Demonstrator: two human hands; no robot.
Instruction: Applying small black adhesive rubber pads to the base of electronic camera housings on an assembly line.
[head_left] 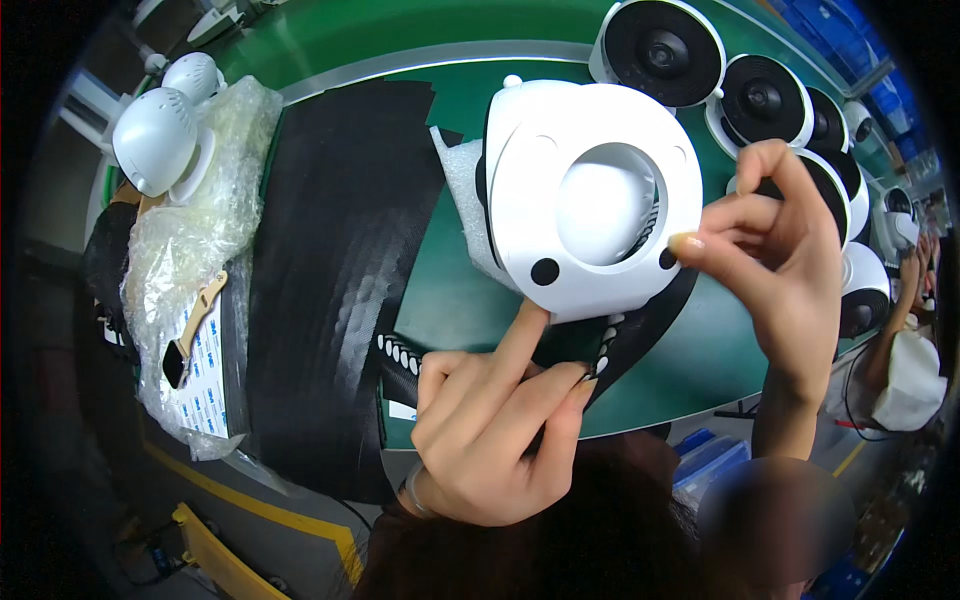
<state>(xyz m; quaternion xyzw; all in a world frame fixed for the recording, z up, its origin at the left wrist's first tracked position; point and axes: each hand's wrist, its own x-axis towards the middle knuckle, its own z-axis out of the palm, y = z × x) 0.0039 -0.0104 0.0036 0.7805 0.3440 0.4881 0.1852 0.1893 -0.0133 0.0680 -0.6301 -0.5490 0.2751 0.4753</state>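
A white rounded housing (600, 120) with a large ring-shaped opening stands over the green table, with a smooth white dome visible inside. Two black round pads (545, 271) sit on its near face. My right hand (775, 250) has its thumb tip against the right pad; the other fingers are bent and apart, gripping nothing. With its index finger touching the housing's lower edge, my left hand (500, 430) pinches thumb and middle finger at the edge of a black sheet (650, 330) lined with small white ovals. The sheet is partly hidden behind the hand and housing.
A wide black mat (335, 230) covers the table's left part. Bubble wrap (190, 240) and a watch (190, 335) lie beyond it. White lamp-like units (155, 140) stand far left; several white units with black round fronts (660, 50) line the right. A co-worker's hand (912, 265) shows far right.
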